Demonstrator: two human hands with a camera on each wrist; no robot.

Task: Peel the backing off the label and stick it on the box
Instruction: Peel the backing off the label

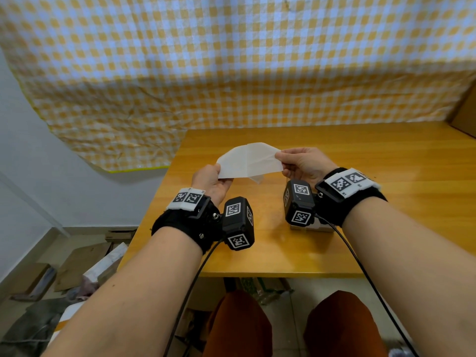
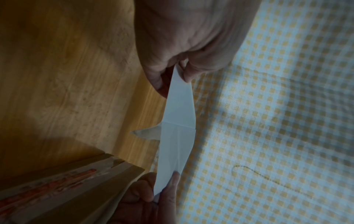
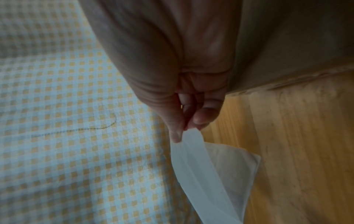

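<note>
I hold a white label sheet stretched between both hands above the wooden table. My left hand pinches its left end and my right hand pinches its right end. A loose flap hangs from the sheet's underside near the middle. The left wrist view shows the sheet edge-on, the flap sticking out, and the left hand pinching it. In the right wrist view the right hand nips the sheet. The cardboard box with red print stands on the table, mostly hidden under my right wrist.
A yellow and white checked cloth hangs behind the table. Another cardboard box stands at the far right edge. Cardboard and clutter lie on the floor to the left. The table's front edge is just above my knees.
</note>
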